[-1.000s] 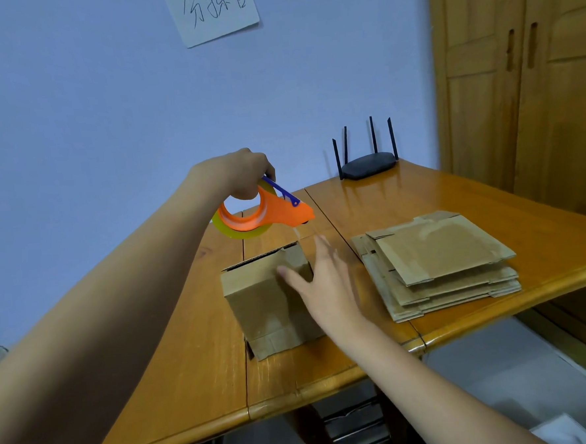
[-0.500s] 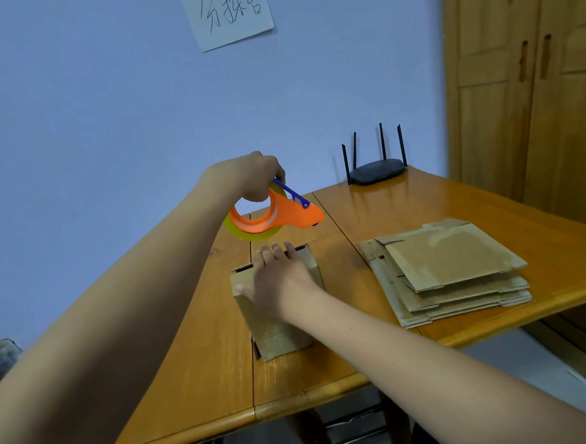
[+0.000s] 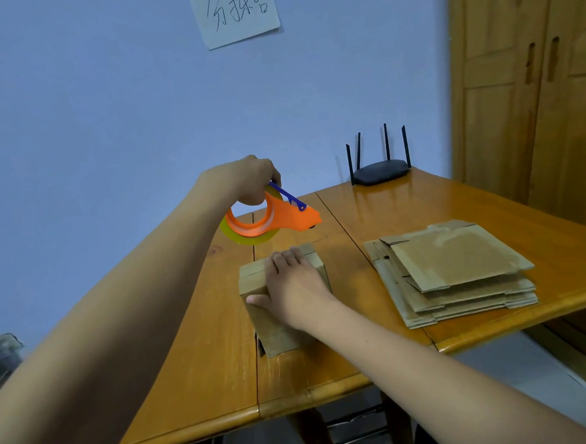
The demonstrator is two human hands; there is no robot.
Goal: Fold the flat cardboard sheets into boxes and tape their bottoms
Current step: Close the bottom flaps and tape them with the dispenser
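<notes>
A small folded cardboard box (image 3: 274, 329) stands on the wooden table (image 3: 207, 364), its closed flaps facing up. My right hand (image 3: 290, 285) lies flat on top of it, fingers straight across the flaps and thumb against the near left side. My left hand (image 3: 248, 183) grips an orange tape dispenser (image 3: 274, 219) with a yellowish tape roll, held in the air just behind and above the box. A stack of flat cardboard sheets (image 3: 456, 273) lies to the right of the box.
A black router (image 3: 379, 172) with several antennas sits at the table's far edge. A wooden wardrobe (image 3: 530, 87) stands at the right. A paper note (image 3: 237, 12) hangs on the blue wall. Drawers show under the table's front edge.
My right hand moved from the box's right side onto its top and now presses the flaps down. The tape dispenser in my left hand stayed nearly in place.
</notes>
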